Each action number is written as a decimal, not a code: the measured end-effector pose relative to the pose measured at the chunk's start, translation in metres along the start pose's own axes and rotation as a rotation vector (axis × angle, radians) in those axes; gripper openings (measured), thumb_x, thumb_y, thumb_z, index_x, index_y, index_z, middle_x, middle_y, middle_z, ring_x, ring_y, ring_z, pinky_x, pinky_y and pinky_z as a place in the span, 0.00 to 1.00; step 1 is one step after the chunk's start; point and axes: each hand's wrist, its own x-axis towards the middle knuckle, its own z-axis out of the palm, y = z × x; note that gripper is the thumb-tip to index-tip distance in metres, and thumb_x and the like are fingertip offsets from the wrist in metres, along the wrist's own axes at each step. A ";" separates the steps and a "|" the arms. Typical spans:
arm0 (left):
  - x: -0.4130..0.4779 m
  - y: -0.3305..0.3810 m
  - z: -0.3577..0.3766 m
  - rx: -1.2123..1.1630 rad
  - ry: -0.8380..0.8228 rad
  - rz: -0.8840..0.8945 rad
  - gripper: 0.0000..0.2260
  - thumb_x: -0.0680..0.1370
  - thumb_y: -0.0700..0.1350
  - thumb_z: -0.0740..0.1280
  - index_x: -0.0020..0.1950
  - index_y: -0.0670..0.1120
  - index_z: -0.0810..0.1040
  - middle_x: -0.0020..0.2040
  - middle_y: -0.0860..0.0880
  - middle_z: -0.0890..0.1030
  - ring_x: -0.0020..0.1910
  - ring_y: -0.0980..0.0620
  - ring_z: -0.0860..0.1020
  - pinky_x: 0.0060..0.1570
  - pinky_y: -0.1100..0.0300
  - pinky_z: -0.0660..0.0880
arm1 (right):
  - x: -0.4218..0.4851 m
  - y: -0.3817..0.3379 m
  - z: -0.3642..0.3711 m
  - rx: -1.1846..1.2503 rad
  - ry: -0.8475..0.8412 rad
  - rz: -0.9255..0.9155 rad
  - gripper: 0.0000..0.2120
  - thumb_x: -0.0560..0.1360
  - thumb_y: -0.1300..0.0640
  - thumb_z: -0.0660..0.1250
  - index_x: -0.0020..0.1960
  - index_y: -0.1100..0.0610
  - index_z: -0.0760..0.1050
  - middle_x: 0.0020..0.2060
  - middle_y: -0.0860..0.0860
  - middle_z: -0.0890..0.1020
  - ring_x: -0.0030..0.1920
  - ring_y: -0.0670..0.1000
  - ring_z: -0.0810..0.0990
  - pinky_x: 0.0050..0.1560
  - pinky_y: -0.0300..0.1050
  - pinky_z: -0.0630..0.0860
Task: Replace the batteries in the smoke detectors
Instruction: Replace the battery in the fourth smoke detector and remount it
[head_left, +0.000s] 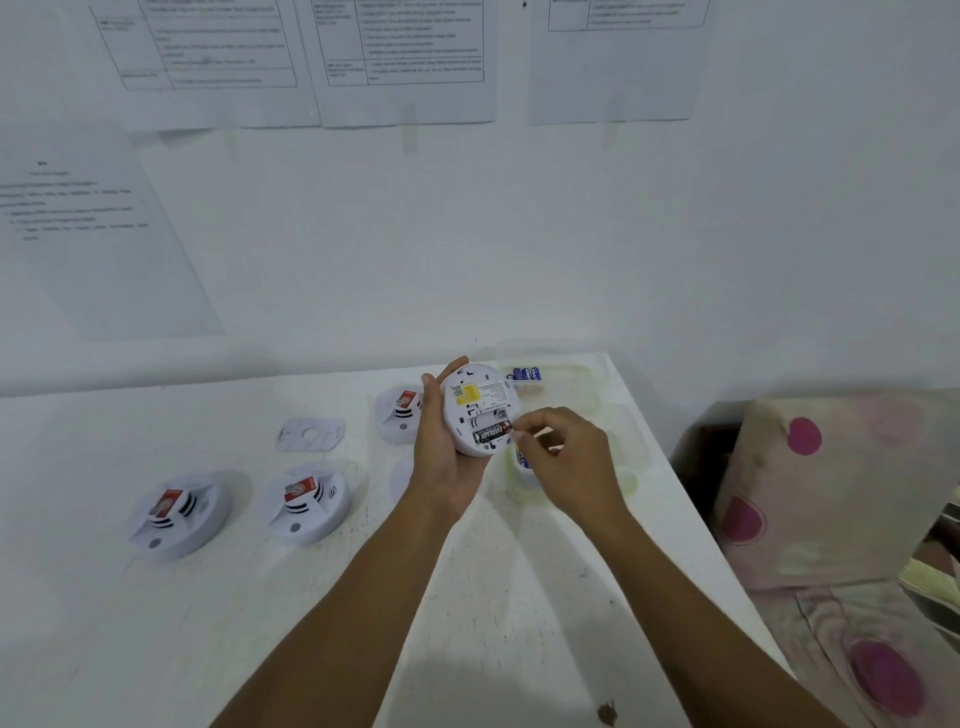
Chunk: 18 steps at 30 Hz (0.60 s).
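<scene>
Head view: left hand (441, 457) cradles the round white plastic smoke detector (480, 410) by its rim, back up; right hand (563, 457) pinches toward the black cylindrical battery (492, 433) in its bay. Light, rigid, smooth-shelled.

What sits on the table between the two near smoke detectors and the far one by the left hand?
In the head view, a flat white mounting plate lies there on the table.

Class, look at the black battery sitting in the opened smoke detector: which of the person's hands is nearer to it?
Right. The right hand has fingertips at the black battery's end; the left hand cradles the smoke detector from behind.
</scene>
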 end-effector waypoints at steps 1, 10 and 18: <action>0.000 0.000 0.001 -0.001 -0.006 0.001 0.23 0.81 0.60 0.53 0.69 0.50 0.73 0.63 0.44 0.79 0.61 0.42 0.77 0.61 0.44 0.72 | 0.000 -0.001 0.004 0.029 0.020 0.020 0.07 0.73 0.62 0.70 0.44 0.51 0.82 0.44 0.44 0.84 0.39 0.42 0.81 0.41 0.32 0.76; -0.001 0.001 0.003 0.084 -0.015 0.095 0.19 0.80 0.57 0.56 0.64 0.51 0.76 0.60 0.46 0.80 0.57 0.48 0.80 0.51 0.54 0.79 | 0.004 -0.016 0.020 0.313 0.034 0.375 0.07 0.76 0.63 0.66 0.45 0.55 0.82 0.41 0.46 0.84 0.38 0.43 0.78 0.39 0.36 0.71; 0.006 0.006 0.010 0.091 -0.055 0.125 0.19 0.77 0.57 0.58 0.64 0.52 0.75 0.58 0.49 0.82 0.56 0.49 0.80 0.53 0.52 0.78 | 0.011 -0.019 0.015 0.358 0.066 0.366 0.07 0.77 0.57 0.68 0.42 0.57 0.81 0.37 0.47 0.83 0.38 0.43 0.78 0.40 0.37 0.71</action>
